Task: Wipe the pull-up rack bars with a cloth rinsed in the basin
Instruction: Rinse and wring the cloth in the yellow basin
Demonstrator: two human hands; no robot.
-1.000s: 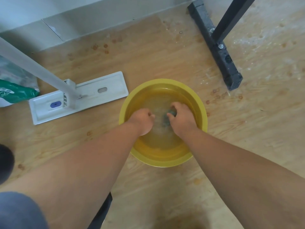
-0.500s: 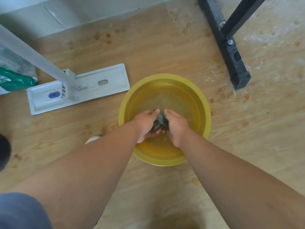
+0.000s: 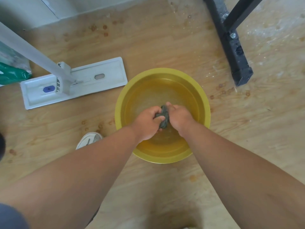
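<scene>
Most of the cloth (image 3: 163,119) is covered by the left hand (image 3: 147,123) and the right hand (image 3: 179,119), so only a dark twisted strip is seen between them. The near rim of the basin (image 3: 158,72) is partly hidden behind both forearms. The rack foot (image 3: 231,45) is cut off by the top edge (its upright too). The mop (image 3: 79,81) handle runs out past the left edge. A shoe (image 3: 90,139) is half hidden under the left forearm.

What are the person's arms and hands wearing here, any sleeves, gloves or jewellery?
Nothing shows on them: the left hand and right hand are bare, with no gloves, rings or watch in view. Both forearms are uncovered as far as the frame edge, so no sleeve shows. A white shoe peeks out beneath the left forearm.
</scene>
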